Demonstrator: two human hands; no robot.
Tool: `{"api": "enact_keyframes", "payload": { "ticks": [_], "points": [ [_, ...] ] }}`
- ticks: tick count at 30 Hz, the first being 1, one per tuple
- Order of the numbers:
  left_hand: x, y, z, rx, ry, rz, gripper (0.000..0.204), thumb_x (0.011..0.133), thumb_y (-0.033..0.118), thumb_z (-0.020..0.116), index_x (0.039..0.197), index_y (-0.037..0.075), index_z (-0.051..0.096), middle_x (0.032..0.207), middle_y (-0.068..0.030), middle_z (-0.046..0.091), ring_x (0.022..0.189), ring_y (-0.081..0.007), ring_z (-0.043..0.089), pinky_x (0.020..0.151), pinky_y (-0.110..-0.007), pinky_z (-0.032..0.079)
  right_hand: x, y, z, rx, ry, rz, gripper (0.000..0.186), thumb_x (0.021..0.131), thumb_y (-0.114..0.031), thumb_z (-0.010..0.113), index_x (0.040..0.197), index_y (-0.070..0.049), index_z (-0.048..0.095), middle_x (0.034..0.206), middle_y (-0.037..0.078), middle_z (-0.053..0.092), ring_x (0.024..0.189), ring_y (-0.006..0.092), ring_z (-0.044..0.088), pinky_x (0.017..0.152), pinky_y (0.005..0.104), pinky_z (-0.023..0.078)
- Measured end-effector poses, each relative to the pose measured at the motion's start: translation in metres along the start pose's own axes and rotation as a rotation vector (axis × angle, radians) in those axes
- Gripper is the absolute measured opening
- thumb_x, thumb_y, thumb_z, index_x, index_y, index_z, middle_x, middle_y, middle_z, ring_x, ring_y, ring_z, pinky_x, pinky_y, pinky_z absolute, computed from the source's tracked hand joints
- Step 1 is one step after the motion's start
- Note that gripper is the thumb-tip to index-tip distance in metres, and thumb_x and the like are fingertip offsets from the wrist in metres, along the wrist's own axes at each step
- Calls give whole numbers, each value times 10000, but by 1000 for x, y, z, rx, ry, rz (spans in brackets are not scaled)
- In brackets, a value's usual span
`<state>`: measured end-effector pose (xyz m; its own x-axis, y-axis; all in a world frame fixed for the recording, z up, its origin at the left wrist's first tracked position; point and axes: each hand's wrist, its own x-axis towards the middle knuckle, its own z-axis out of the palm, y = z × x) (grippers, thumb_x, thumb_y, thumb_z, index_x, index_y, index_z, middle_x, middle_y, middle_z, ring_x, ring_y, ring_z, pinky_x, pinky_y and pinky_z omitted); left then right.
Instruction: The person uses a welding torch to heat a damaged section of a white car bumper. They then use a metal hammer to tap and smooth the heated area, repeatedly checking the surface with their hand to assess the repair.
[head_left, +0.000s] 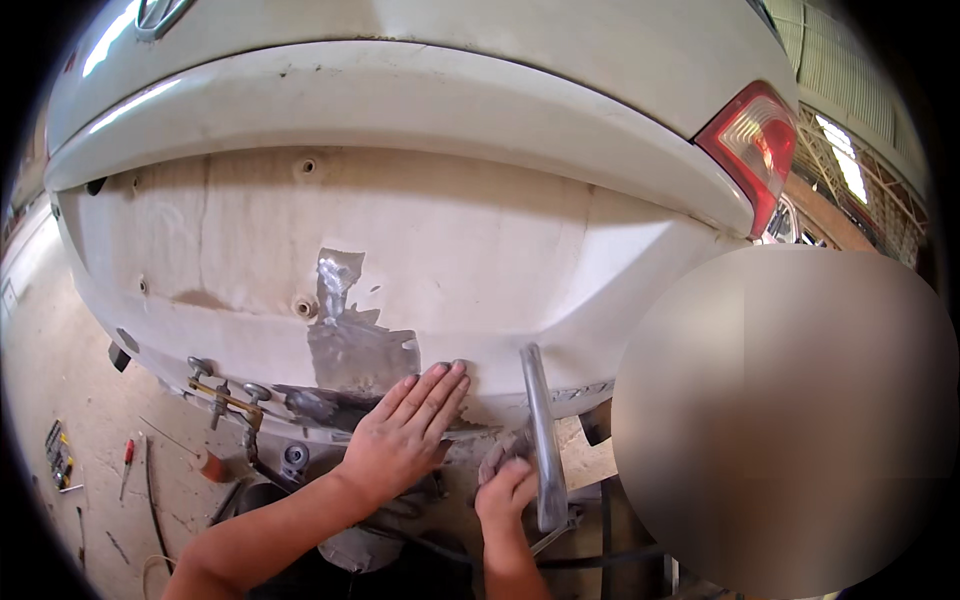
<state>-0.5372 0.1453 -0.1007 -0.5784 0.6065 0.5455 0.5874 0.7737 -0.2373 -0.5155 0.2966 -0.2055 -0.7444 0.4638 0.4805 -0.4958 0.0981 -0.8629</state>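
My left hand (405,430) lies flat with straight fingers on the lower edge of a white car's rear panel (480,270). Just above it is a bare metal patch (362,350) where the paint is gone. Lower and to the right, my right hand (505,490) has curled fingers, partly smeared and dark at the tips; what they hold is hidden. Close beside that hand stands a bent grey metal bar (542,440), its upper end at the panel and its lower end hanging below the edge. Whether the hand grips this bar is unclear.
A rusty clamp-like bracket with round pads (225,400) sits at the panel's lower left. On the floor lie a red screwdriver (127,465), a tool set (60,455) and cables. A red tail light (755,145) is at upper right. A blurred disc covers the lower right.
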Motion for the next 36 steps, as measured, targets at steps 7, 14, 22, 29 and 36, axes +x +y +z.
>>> {"api": "enact_keyframes", "payload": {
  "ticks": [7, 14, 22, 29, 36],
  "points": [
    [-1, 3, -2, -117, -11, -44, 709, 718, 218, 593, 1370, 13, 404, 1465, -91, 359, 1357, -214, 334, 1094, -358, 280, 2, 8, 3, -131, 56, -146, 401, 944, -363, 422, 761, -15, 496, 592, 65, 492, 493, 162, 479, 440, 273, 352],
    [-2, 2, -4, -136, -6, -47, 667, 735, 192, 562, 1361, 11, 419, 1461, -93, 367, 1356, -212, 336, 1089, -355, 286, 2, 0, 12, -302, 92, -235, 496, 972, -387, 344, 635, -36, 437, 584, 47, 443, 487, 163, 396, 444, 287, 296],
    [-3, 0, -2, -53, -6, 8, 783, 697, 338, 679, 1357, 11, 416, 1447, -123, 375, 1342, -253, 350, 1086, -391, 286, 1, 26, -1, -330, 35, -213, 347, 917, -272, 499, 739, 16, 579, 572, 92, 514, 500, 181, 525, 450, 321, 395],
    [-6, 2, -2, -48, -21, 3, 789, 706, 350, 684, 1360, 8, 407, 1453, -125, 364, 1345, -257, 341, 1089, -395, 280, -8, 11, -5, -444, 74, -115, 377, 935, -335, 349, 1019, 9, 478, 641, 27, 428, 526, 97, 408, 445, 227, 348],
    [-4, 0, -3, -38, -31, 34, 795, 724, 385, 682, 1364, 7, 399, 1450, -131, 363, 1345, -256, 338, 1092, -389, 276, -6, 11, -4, -286, 110, -19, 402, 919, -350, 425, 935, 26, 567, 720, 124, 573, 658, 224, 586, 544, 346, 458]
  ]
}}
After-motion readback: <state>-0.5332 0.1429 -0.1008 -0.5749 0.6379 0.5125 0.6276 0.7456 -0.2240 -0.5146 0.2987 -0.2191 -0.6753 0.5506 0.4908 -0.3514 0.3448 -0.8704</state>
